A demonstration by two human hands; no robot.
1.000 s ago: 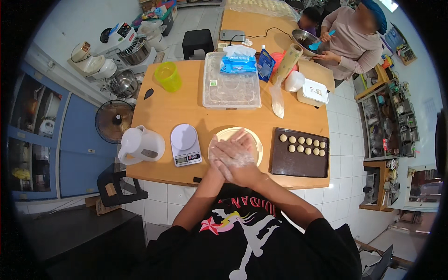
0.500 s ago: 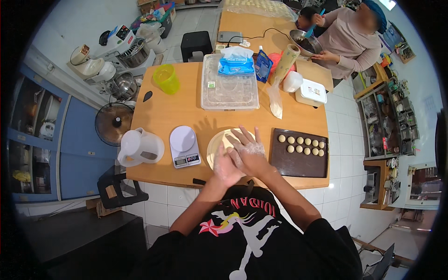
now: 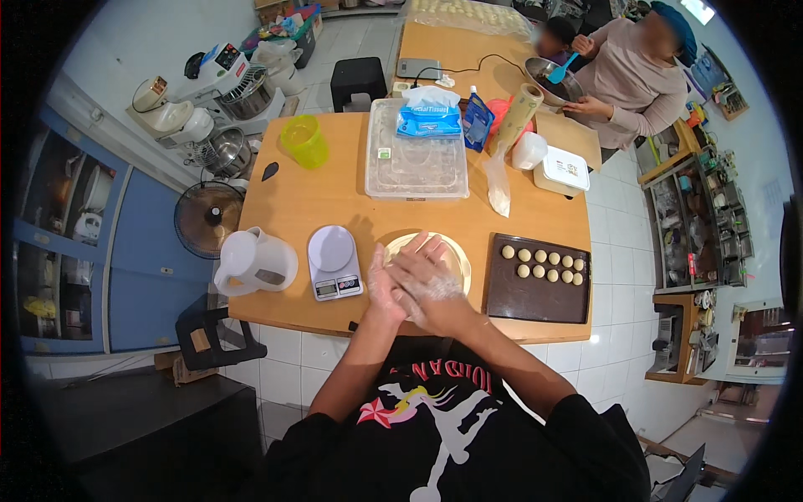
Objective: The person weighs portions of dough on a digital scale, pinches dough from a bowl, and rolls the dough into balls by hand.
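Observation:
My left hand (image 3: 386, 290) and my right hand (image 3: 435, 294) are pressed palm to palm, the right lying over the left. White powder coats both, and their fingers are stretched out. Whatever is between the palms, if anything, is hidden. Beneath them a round cream-coloured plate or bowl (image 3: 465, 266) rests at the table's near side, mostly covered by my hands. To the right lies a dark baking tray (image 3: 535, 303) with two rows of small pale dough balls (image 3: 538, 272). A white digital kitchen scale (image 3: 333, 251) stands to the left.
A white pitcher (image 3: 261, 261) and a yellow-green cup (image 3: 304, 140) stand on the left. Farther back are a clear lidded box (image 3: 416, 171) under a tissue pack (image 3: 430, 119), a plastic-film roll (image 3: 520, 113) and a white tub (image 3: 562, 174). Across the table, a person stirs a metal bowl (image 3: 548, 94).
My right hand has slid left and slightly down over my left palm, and its spread fingers have come closer together. The co-worker's blue spatula has moved lower into the bowl.

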